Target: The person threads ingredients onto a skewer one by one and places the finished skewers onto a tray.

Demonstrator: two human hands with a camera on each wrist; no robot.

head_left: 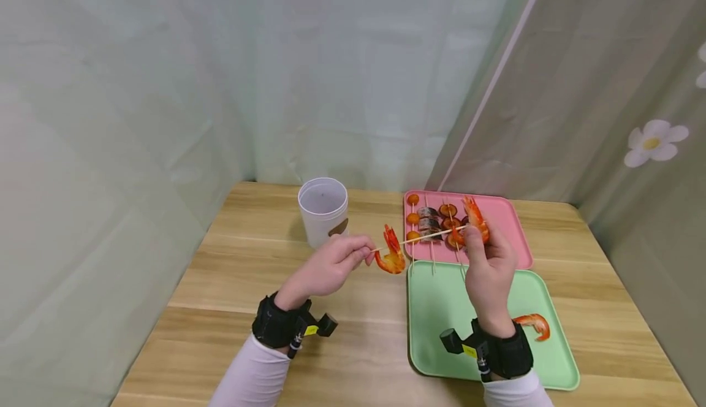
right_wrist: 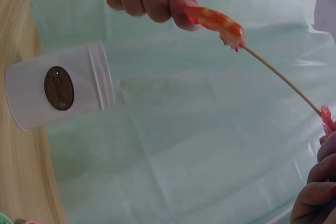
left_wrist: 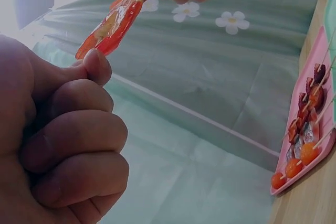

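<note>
A thin wooden skewer (head_left: 421,238) runs between the two hands, above the table. My left hand (head_left: 331,266) pinches its left end between thumb and curled fingers. Beside those fingertips a curled orange-red shrimp (head_left: 391,258) is threaded on the skewer; the right wrist view shows this shrimp (right_wrist: 223,26) close to the left thumb. Toward the other end, my right hand (head_left: 491,272) holds a second shrimp (head_left: 475,220), which sits at the skewer's right tip. A third shrimp (head_left: 535,325) lies on the green tray (head_left: 441,333), beside the right wrist.
Behind the green tray is a pink tray (head_left: 510,229) with skewers of orange balls (head_left: 412,218), fish pieces (head_left: 428,223) and round brown slices (head_left: 448,211). A white cup (head_left: 324,214) stands at the back left of the wooden table (head_left: 231,296). Curtains hang behind.
</note>
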